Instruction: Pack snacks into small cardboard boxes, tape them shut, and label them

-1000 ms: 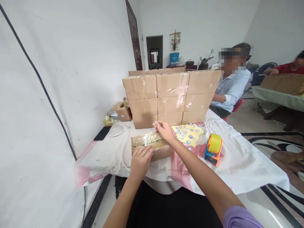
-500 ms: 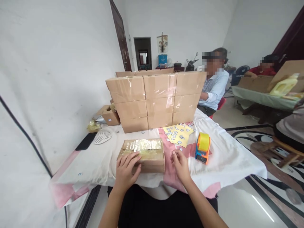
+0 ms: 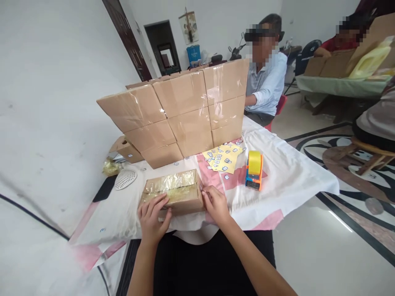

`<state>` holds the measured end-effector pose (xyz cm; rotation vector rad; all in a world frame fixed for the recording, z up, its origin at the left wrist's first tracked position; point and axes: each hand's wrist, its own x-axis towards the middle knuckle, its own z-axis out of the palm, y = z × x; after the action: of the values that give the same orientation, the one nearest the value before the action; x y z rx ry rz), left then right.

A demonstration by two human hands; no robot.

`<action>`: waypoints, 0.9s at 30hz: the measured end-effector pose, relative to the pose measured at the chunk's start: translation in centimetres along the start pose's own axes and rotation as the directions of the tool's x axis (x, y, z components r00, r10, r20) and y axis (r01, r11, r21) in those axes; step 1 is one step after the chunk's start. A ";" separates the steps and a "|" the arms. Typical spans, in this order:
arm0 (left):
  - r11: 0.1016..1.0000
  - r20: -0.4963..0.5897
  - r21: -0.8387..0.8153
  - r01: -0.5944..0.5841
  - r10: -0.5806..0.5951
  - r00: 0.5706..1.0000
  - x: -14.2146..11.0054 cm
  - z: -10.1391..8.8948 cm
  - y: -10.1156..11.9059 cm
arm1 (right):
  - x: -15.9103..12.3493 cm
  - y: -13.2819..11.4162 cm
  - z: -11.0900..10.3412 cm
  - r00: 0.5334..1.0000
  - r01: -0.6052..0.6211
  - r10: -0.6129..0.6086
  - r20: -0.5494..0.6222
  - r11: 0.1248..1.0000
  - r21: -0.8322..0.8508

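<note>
Left hand [image 3: 152, 218] spread on taped box [image 3: 177, 190] — right hand [image 3: 217, 203] curled at its end, grip unclear

Hands [image 3: 152, 221] at taped cdbd box [image 3: 182, 192]

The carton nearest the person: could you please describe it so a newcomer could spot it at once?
On the table, find the carton stack. In front of it lies the nearest carton, shiny tape across its top. Unlike its neighbours, it has the left hand resting on it.
</note>
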<state>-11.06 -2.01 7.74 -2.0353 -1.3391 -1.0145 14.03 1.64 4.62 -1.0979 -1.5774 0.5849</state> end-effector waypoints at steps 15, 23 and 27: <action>0.999 -0.051 0.017 0.049 -0.048 0.998 0.2 0.9 0.7 | -2.3 1.3 -0.7 0.990 0.052 -0.070 0.119 0.988 0.144; 0.992 -0.172 0.098 0.075 -0.057 0.983 0.4 2.3 0.8 | 0.5 1.3 -1.1 0.965 0.044 -0.050 0.259 0.999 0.028; 0.992 -0.166 0.101 0.071 -0.053 0.985 0.1 2.3 0.7 | 0.7 1.5 -1.1 0.961 0.015 -0.027 0.274 0.999 0.043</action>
<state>-9.70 -0.50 6.45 -1.8018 -1.3477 -1.0871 15.57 2.73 4.08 -1.0002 -1.8044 0.7777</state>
